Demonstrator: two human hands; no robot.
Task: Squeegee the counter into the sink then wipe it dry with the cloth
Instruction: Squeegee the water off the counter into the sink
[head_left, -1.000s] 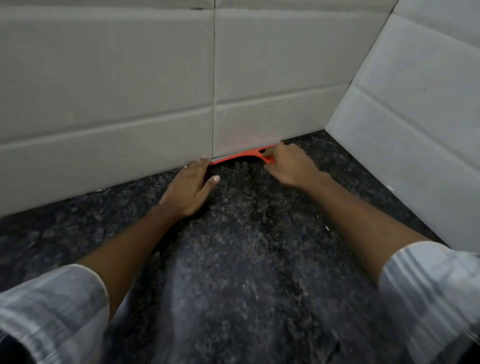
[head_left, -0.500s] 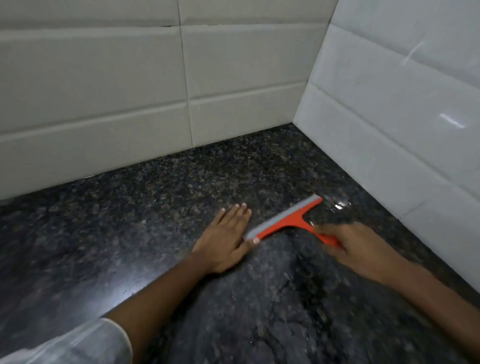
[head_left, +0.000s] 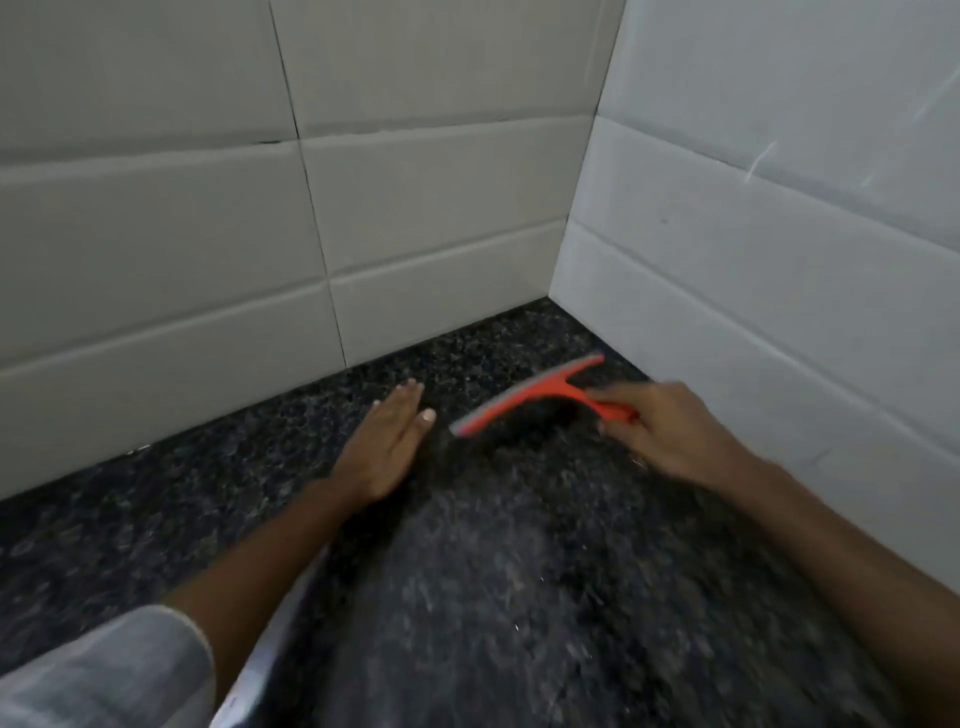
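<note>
You face a corner where two walls of pale rectangular tiles meet. The back tiled wall (head_left: 363, 208) runs across your view, with a dark vertical grout line (head_left: 311, 197) left of that corner. The side tiled wall (head_left: 779, 234) stretches from the corner toward you.

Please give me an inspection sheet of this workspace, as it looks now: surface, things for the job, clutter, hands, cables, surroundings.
Surface: dark speckled granite counter, pale streaky film on its near part.
Job's things: orange plastic squeegee with grey blade, near the corner; sink and cloth not in view.
Clutter: nothing seen.
Hands: left hand flat with straight fingers on the counter, apart from the blade; right hand grips the squeegee handle.
Cables: nothing seen.
Surroundings: white tiled walls meeting in a corner; striped sleeve at lower left.
</note>
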